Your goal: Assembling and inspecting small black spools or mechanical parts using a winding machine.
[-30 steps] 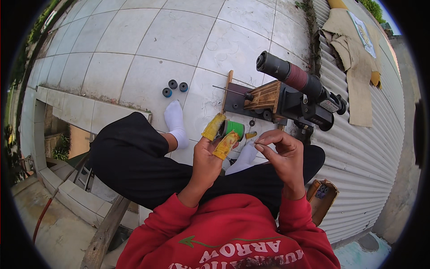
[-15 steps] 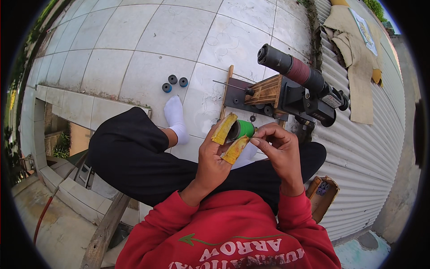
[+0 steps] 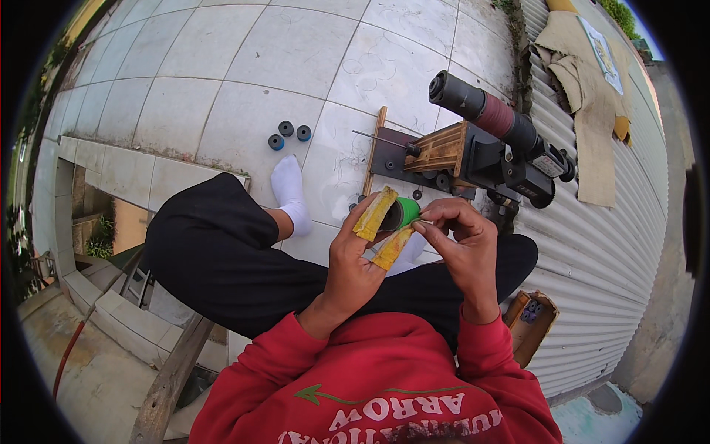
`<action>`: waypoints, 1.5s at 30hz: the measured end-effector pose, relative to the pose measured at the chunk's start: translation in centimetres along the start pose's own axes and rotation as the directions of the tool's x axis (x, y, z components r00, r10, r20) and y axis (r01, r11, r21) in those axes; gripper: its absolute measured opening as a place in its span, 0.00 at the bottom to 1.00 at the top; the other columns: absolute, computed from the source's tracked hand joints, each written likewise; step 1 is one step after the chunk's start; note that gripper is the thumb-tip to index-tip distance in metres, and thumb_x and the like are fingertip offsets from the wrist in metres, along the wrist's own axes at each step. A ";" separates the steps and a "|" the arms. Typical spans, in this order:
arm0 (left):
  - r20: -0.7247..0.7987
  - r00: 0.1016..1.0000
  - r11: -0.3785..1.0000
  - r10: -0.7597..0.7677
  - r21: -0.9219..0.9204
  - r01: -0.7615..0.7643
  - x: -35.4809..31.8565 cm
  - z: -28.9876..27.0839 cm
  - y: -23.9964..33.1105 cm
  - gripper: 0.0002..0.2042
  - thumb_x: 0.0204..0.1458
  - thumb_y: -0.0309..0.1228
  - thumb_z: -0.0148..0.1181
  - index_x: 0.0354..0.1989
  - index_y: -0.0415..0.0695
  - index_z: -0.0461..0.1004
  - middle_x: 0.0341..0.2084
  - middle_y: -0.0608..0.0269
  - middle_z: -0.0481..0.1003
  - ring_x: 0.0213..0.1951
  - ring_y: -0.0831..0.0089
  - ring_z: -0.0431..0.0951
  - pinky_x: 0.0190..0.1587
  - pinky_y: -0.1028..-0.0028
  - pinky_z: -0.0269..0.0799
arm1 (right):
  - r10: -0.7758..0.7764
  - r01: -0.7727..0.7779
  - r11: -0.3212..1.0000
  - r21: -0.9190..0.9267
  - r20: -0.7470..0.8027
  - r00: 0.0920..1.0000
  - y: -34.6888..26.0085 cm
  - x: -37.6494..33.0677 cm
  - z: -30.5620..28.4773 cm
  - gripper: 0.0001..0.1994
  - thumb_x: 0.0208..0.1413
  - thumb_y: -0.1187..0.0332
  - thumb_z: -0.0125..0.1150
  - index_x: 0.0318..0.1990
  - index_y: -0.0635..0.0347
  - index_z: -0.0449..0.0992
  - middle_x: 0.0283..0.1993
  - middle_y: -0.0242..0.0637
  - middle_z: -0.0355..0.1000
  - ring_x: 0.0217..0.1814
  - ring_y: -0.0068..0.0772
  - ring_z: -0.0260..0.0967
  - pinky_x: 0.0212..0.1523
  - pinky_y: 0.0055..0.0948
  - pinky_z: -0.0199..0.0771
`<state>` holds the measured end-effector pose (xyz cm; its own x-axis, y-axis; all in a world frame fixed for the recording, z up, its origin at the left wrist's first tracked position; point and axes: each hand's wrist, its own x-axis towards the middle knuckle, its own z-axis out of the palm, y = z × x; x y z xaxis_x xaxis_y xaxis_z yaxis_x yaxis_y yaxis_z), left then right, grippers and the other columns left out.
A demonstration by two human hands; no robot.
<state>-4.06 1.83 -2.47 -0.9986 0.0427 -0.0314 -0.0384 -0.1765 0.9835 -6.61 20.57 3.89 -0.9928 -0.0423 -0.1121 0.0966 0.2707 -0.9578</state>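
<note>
My left hand [image 3: 349, 259] is closed around a thread spool [image 3: 408, 212] with bright green thread and a dark end. Yellow wraps [image 3: 376, 213] cover two fingers of that hand, one on each side of the spool. At the spool's right side, my right hand [image 3: 470, 240] has its thumb and index finger pinched together, close against the green thread. Whatever lies between those fingertips is too small to make out. Three dark spools with blue thread [image 3: 276, 142] stand together on the floor beyond my white-socked foot [image 3: 288, 189].
A machine with a long black and maroon cylinder [image 3: 492, 115], a wooden block [image 3: 440, 150] and a thin metal rod stands right of centre. Corrugated sheeting [image 3: 592, 259] runs along the right, with brown cloth [image 3: 592, 148] over it. A cardboard box [image 3: 529, 337] sits by my right knee.
The spool and my left hand have shifted very slightly to the right. My right fingertips have moved a little up along the spool's side.
</note>
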 end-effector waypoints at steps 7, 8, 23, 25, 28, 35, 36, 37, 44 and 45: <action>0.000 1.000 0.999 0.021 0.042 -0.021 -0.1 0.0 0.0 0.19 0.56 0.19 0.72 0.57 0.30 0.81 0.69 0.40 0.73 0.66 0.48 0.79 0.64 0.62 0.77 | 0.117 -0.117 0.991 0.064 0.005 0.993 -0.2 0.0 -0.2 0.15 0.55 0.85 0.76 0.49 0.67 0.84 0.49 0.33 0.79 0.43 0.15 0.71 0.45 0.19 0.73; -0.001 1.000 0.999 0.028 0.043 -0.028 -0.1 0.0 0.0 0.20 0.56 0.19 0.72 0.58 0.30 0.80 0.69 0.40 0.73 0.66 0.48 0.79 0.64 0.62 0.77 | 0.141 -0.142 0.986 0.083 0.014 0.990 -0.3 0.0 -0.2 0.14 0.56 0.84 0.76 0.50 0.67 0.84 0.49 0.33 0.79 0.43 0.15 0.71 0.46 0.19 0.73; 0.064 0.994 0.992 0.091 0.078 -0.096 0.0 -0.2 0.0 0.28 0.62 0.19 0.70 0.70 0.30 0.69 0.67 0.49 0.71 0.61 0.61 0.81 0.61 0.65 0.83 | 0.189 -0.202 0.971 0.127 0.109 0.976 0.6 0.5 -0.7 0.05 0.63 0.78 0.72 0.44 0.67 0.82 0.48 0.29 0.73 0.48 0.18 0.71 0.53 0.23 0.72; 0.044 0.999 0.998 0.029 -0.063 -0.027 0.2 0.1 0.0 0.28 0.63 0.19 0.69 0.71 0.31 0.68 0.65 0.50 0.72 0.60 0.63 0.82 0.61 0.66 0.83 | 0.152 -0.162 0.977 0.137 0.079 0.985 0.6 0.6 -0.6 0.05 0.65 0.74 0.72 0.43 0.66 0.83 0.47 0.29 0.74 0.44 0.17 0.70 0.46 0.22 0.70; 0.058 0.997 0.979 -0.051 -0.192 0.061 0.8 0.2 -0.1 0.29 0.66 0.20 0.67 0.74 0.33 0.65 0.63 0.53 0.74 0.58 0.66 0.82 0.60 0.67 0.83 | 0.119 -0.123 0.986 0.116 0.043 0.992 0.3 0.9 -0.7 0.07 0.67 0.71 0.72 0.43 0.65 0.82 0.46 0.28 0.74 0.41 0.16 0.68 0.42 0.21 0.68; 0.083 0.985 0.931 -0.154 -0.321 0.172 1.2 0.5 0.4 0.29 0.71 0.24 0.61 0.78 0.36 0.59 0.60 0.54 0.78 0.57 0.69 0.83 0.56 0.68 0.84 | 0.105 -0.107 0.983 0.148 0.024 0.994 -1.1 2.2 -1.1 0.07 0.67 0.70 0.72 0.44 0.65 0.82 0.43 0.26 0.74 0.39 0.14 0.67 0.41 0.20 0.67; 0.076 0.985 0.925 -0.157 -0.338 0.174 1.2 0.5 0.4 0.29 0.72 0.25 0.60 0.79 0.36 0.59 0.61 0.54 0.78 0.57 0.69 0.83 0.56 0.69 0.84 | 0.109 -0.111 0.982 0.150 0.025 0.994 -1.3 2.3 -1.2 0.07 0.67 0.70 0.72 0.44 0.65 0.82 0.43 0.26 0.75 0.39 0.14 0.67 0.42 0.20 0.67; 0.072 0.986 0.932 -0.153 -0.321 0.169 1.2 0.5 0.5 0.29 0.72 0.25 0.60 0.79 0.37 0.59 0.61 0.53 0.78 0.58 0.69 0.83 0.56 0.69 0.84 | 0.112 -0.115 0.981 0.154 0.026 0.993 -1.4 2.3 -1.2 0.07 0.67 0.70 0.72 0.44 0.64 0.82 0.42 0.25 0.75 0.40 0.14 0.68 0.42 0.20 0.68; 0.078 0.984 0.942 -0.160 -0.286 0.176 1.3 0.6 0.5 0.29 0.72 0.25 0.60 0.79 0.37 0.58 0.64 0.52 0.76 0.60 0.67 0.82 0.55 0.68 0.85 | 0.200 -0.204 0.955 0.217 0.044 0.979 -1.7 1.9 -1.5 0.05 0.67 0.70 0.71 0.44 0.61 0.81 0.41 0.22 0.75 0.41 0.12 0.66 0.45 0.17 0.64; 0.077 0.982 0.935 -0.172 -0.301 0.188 1.3 0.6 0.7 0.29 0.72 0.25 0.60 0.79 0.37 0.58 0.64 0.52 0.75 0.60 0.67 0.81 0.54 0.68 0.86 | 0.192 -0.194 0.957 0.217 0.032 0.981 -1.7 1.8 -1.5 0.06 0.67 0.70 0.71 0.45 0.62 0.82 0.41 0.23 0.76 0.41 0.12 0.67 0.45 0.18 0.66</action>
<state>-5.36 2.39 -1.75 -0.9713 0.1479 -0.1865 -0.2342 -0.4533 0.8600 -8.65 21.49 5.70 -0.9531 -0.0209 -0.3020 0.3004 0.0585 -0.9520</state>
